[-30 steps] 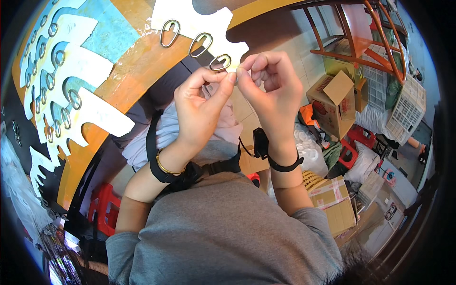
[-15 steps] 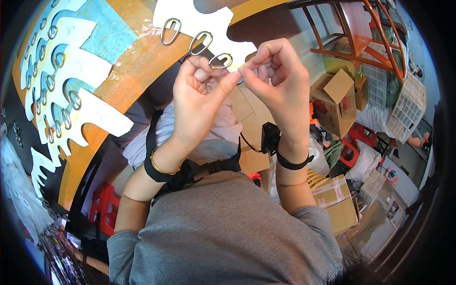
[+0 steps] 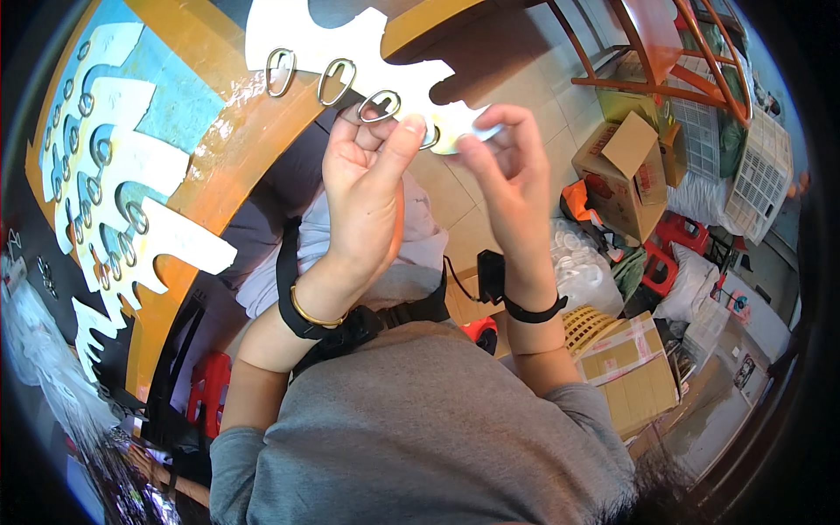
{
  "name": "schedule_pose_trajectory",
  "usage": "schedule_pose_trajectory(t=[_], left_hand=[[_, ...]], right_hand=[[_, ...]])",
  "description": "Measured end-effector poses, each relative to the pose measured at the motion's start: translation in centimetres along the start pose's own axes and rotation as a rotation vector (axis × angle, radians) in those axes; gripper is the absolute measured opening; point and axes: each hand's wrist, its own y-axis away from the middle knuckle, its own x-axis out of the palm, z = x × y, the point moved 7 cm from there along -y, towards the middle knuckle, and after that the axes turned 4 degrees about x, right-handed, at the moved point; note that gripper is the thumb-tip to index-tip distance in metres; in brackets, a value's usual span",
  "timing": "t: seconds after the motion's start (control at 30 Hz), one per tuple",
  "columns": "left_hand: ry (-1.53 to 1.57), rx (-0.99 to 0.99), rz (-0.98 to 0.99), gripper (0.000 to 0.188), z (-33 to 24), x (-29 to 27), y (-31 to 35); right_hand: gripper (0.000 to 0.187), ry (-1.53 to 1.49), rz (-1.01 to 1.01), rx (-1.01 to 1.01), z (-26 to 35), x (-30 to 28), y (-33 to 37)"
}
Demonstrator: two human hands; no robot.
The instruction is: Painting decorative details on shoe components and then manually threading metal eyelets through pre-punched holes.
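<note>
A white sheet [image 3: 319,39] with a scalloped edge, stiff like card, extends from the table edge toward me. Several oval metal rings [image 3: 353,77] sit along its near edge, and a partly hidden ring [image 3: 435,136] shows beside my left thumb. My left hand [image 3: 367,171] is closed, its thumb and fingers pinching the sheet by the rings. At the sheet's right end is my right hand [image 3: 512,166], somewhat blurred, with thumb and index finger around a pale tip. Whether those fingertips press on the sheet is hard to see.
Similar white sheets with rings [image 3: 179,241] lie on the orange table [image 3: 219,149] at left. Cardboard boxes [image 3: 617,171], a yellow basket [image 3: 584,328], plastic bags and red stools [image 3: 682,232] stand at right. Another person's hand [image 3: 144,464] shows lower left.
The sheet and its rings have shifted left and slightly down. My right hand has moved slightly down and apart from my left, baring the sheet's right end and another ring.
</note>
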Motion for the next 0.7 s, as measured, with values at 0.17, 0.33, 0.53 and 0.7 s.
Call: schedule_pose_trajectory(t=[0.17, 0.33, 0.53, 0.7], left_hand=[[-0.008, -0.108, 0.107, 0.022, 1.1, 1.4, -0.1], [-0.068, -0.125, 0.068, 0.023, 0.9, 0.4, -0.5], [-0.103, -0.029, 0.049, 0.018, 0.9, 0.7, -0.7], [-0.100, -0.015, 0.002, 0.013, 0.6, 0.4, -0.6]], right_hand=[[0.020, -0.104, -0.069, -0.175, 1.2, -1.6, -1.3], [0.020, 0.013, 0.006, -0.164, 2.4, -1.0, -2.1], [0.020, 0.631, -0.289, -0.691, 4.8, -0.4, 0.5], [0.018, 0.769, -0.289, -0.670, 4.1, 0.4, 0.2]])
